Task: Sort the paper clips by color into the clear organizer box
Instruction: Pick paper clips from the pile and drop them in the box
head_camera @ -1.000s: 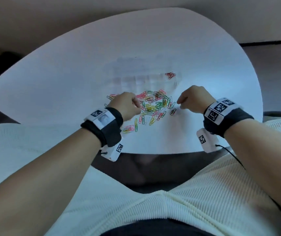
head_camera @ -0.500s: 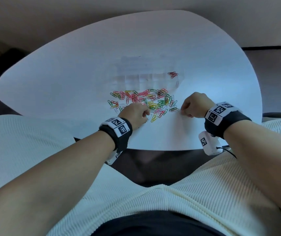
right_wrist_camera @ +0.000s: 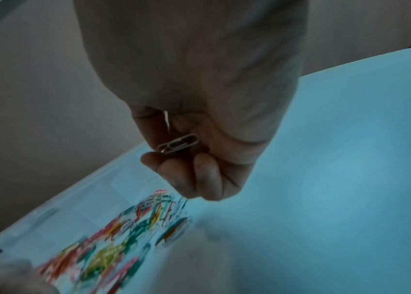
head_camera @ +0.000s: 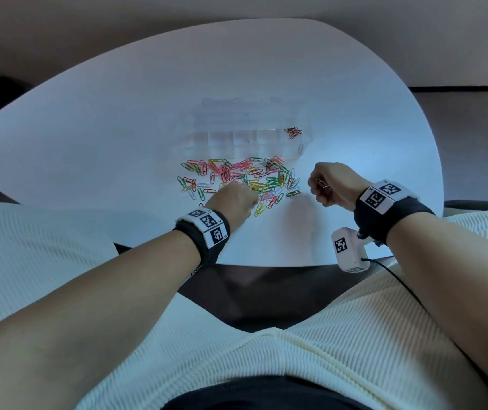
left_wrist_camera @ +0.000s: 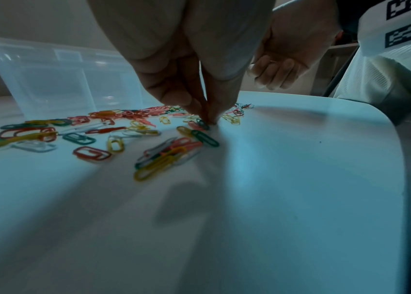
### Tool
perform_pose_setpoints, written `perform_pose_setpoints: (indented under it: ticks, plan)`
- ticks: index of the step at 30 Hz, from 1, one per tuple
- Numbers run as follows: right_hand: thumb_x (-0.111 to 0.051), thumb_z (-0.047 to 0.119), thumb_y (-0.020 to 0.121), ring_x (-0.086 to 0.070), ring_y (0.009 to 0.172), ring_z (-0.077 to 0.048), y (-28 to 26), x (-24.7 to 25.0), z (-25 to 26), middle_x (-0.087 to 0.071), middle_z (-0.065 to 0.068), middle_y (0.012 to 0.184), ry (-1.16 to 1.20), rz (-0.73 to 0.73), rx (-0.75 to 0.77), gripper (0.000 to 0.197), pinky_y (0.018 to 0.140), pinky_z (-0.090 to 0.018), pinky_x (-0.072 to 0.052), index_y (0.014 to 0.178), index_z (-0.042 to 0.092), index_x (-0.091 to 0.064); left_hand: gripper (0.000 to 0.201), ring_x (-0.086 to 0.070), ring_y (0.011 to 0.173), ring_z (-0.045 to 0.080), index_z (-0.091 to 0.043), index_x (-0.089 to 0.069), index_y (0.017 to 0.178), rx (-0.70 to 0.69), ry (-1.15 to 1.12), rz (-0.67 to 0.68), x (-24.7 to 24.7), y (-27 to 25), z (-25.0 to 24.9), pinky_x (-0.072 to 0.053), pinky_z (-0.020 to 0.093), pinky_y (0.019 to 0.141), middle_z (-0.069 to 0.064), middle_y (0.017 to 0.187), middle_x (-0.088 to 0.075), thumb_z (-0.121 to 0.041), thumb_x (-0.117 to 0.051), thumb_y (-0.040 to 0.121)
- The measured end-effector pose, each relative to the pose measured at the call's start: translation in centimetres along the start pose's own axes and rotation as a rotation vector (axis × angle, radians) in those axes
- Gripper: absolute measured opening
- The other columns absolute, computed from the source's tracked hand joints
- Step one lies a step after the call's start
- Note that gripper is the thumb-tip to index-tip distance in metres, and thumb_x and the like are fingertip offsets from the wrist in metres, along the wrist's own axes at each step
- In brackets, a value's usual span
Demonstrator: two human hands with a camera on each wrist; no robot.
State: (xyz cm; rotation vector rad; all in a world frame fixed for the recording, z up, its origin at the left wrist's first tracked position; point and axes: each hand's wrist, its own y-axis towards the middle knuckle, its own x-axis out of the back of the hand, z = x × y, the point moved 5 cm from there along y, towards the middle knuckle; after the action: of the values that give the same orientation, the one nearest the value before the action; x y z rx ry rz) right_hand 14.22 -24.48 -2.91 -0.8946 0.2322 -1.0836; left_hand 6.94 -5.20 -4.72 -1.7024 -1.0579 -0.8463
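Several coloured paper clips (head_camera: 237, 179) lie in a loose pile on the white table (head_camera: 118, 143), just in front of the clear organizer box (head_camera: 245, 128). A few red clips (head_camera: 293, 132) sit in the box's right end compartment. My left hand (head_camera: 253, 199) reaches down onto the pile's near edge. In the left wrist view its thumb and fingertips (left_wrist_camera: 208, 119) pinch together on a clip lying there. My right hand (head_camera: 318, 187) hovers right of the pile, curled round a pale clip (right_wrist_camera: 178, 143) in its palm.
The table's rounded near edge (head_camera: 266, 263) runs just below both wrists, with my lap under it. Bare tabletop stretches left, right and behind the box (left_wrist_camera: 61, 79). The box's other compartments look see-through, and their contents cannot be made out.
My left hand has drawn back from the middle of the pile to its near edge and pinched down. My right hand has lifted off the table and turned, showing the pale clip.
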Motion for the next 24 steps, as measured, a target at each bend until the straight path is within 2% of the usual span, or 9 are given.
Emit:
perform_pose_setpoints:
  ticks: [2, 3, 4, 6, 8, 12, 19, 22, 24]
  plan:
    - [-0.051, 0.019, 0.085, -0.033, 0.051, -0.020, 0.4, -0.3, 0.1, -0.043, -0.005, 0.061, -0.280, -0.028, 0.062, 0.022, 0.051, -0.025, -0.026, 0.065, 0.011, -0.048, 0.019, -0.046, 0.082, 0.023, -0.011, -0.052, 0.072, 0.010, 0.045, 0.021, -0.2, -0.1, -0.1, -0.048, 0.039, 0.076, 0.001, 0.075, -0.048, -0.005, -0.047, 0.089]
    - [-0.057, 0.023, 0.086, -0.038, 0.052, -0.018, 0.6, -0.3, 0.1, -0.047, -0.003, 0.061, -0.474, -0.062, 0.112, 0.023, 0.050, -0.024, -0.028, 0.067, 0.011, -0.054, 0.021, -0.044, 0.079, 0.023, -0.011, -0.046, 0.068, 0.009, 0.060, 0.029, -0.2, 0.0, -0.3, -0.048, 0.040, 0.075, 0.001, 0.072, -0.043, -0.005, -0.047, 0.089]
    - [-0.064, 0.027, 0.085, -0.045, 0.055, -0.015, 0.7, -0.4, 0.2, -0.052, 0.000, 0.064, -0.648, -0.099, 0.172, 0.021, 0.050, -0.023, -0.031, 0.072, 0.012, -0.060, 0.022, -0.045, 0.078, 0.024, -0.010, -0.045, 0.067, 0.011, 0.067, 0.037, -0.3, 0.0, -0.5, -0.050, 0.041, 0.075, 0.002, 0.071, -0.043, -0.005, -0.047, 0.088]
    - [-0.074, 0.035, 0.080, -0.052, 0.060, -0.010, 0.6, -0.6, 0.2, -0.057, 0.002, 0.072, -0.807, -0.149, 0.253, 0.018, 0.050, -0.023, -0.036, 0.080, 0.018, -0.066, 0.018, -0.053, 0.079, 0.028, -0.005, -0.053, 0.071, 0.026, 0.082, 0.055, -0.4, 0.3, -0.6, -0.052, 0.042, 0.073, 0.007, 0.074, -0.051, -0.002, -0.048, 0.087]
    - [-0.078, 0.039, 0.076, -0.058, 0.059, -0.014, 0.7, -0.7, 0.1, -0.060, 0.002, 0.074, -0.835, -0.175, 0.276, 0.019, 0.051, -0.024, -0.039, 0.082, 0.024, -0.068, 0.015, -0.057, 0.083, 0.030, -0.004, -0.062, 0.082, 0.029, 0.075, 0.060, -0.6, 0.4, -0.5, -0.053, 0.042, 0.075, 0.010, 0.083, -0.060, -0.001, -0.048, 0.087]
    - [-0.077, 0.036, 0.076, -0.062, 0.065, -0.022, 0.8, -1.2, 0.3, -0.061, 0.002, 0.069, -0.860, -0.222, 0.268, 0.013, 0.058, -0.024, -0.043, 0.082, 0.026, -0.073, 0.019, -0.058, 0.090, 0.029, -0.007, -0.062, 0.102, 0.042, -0.030, 0.049, -0.6, 0.1, -0.4, -0.051, 0.037, 0.076, 0.010, 0.097, -0.064, -0.002, -0.052, 0.087]
    - [-0.073, 0.023, 0.075, -0.057, 0.058, -0.017, 0.9, -1.8, 0.0, -0.059, 0.004, 0.064, -0.792, -0.209, 0.239, 0.005, 0.056, -0.023, -0.045, 0.079, 0.021, -0.073, 0.021, -0.055, 0.088, 0.027, -0.010, -0.057, 0.103, 0.088, -0.109, 0.030, -0.5, -0.4, -0.1, -0.048, 0.035, 0.075, 0.008, 0.099, -0.062, -0.004, -0.057, 0.084]
    - [-0.073, 0.026, 0.075, -0.060, 0.061, -0.020, 0.7, -1.7, 0.1, -0.059, 0.004, 0.065, -0.821, -0.229, 0.234, 0.004, 0.054, -0.023, -0.041, 0.076, 0.025, -0.069, 0.021, -0.053, 0.086, 0.025, -0.011, -0.056, 0.102, 0.089, -0.092, 0.030, -0.5, -0.4, -0.1, -0.046, 0.033, 0.073, 0.008, 0.098, -0.062, -0.004, -0.058, 0.083]
    - [-0.074, 0.031, 0.074, -0.064, 0.067, -0.023, 0.7, -1.5, 0.3, -0.064, 0.000, 0.072, -0.870, -0.266, 0.218, 0.009, 0.055, -0.023, -0.043, 0.075, 0.023, -0.069, 0.021, -0.052, 0.084, 0.025, -0.010, -0.056, 0.101, 0.088, -0.090, 0.034, -0.6, -0.4, -0.1, -0.047, 0.033, 0.072, 0.009, 0.098, -0.061, -0.004, -0.058, 0.082]
